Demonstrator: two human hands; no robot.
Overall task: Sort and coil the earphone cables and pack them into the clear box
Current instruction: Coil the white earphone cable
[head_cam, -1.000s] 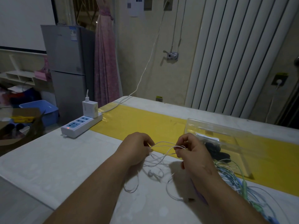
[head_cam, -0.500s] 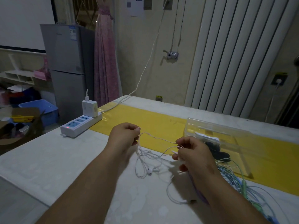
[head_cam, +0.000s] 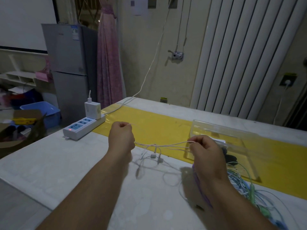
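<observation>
Crosswise, the white earphone cable (head_cam: 166, 144) stretches between two closed grips, left hand (head_cam: 122, 137) and right hand (head_cam: 206, 151) each pinching it, slack hanging below, clear box (head_cam: 232, 134) just beyond the right.

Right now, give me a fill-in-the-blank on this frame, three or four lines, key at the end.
The left hand and right hand each pinch the pale earphone cable, so ____ hands are occupied.
The clear box sits on the ____ runner.
The power strip has an indicator glowing ____.
The coloured cable tangle lies beside the ____ forearm.
Missing: both; yellow; red; right.
</observation>
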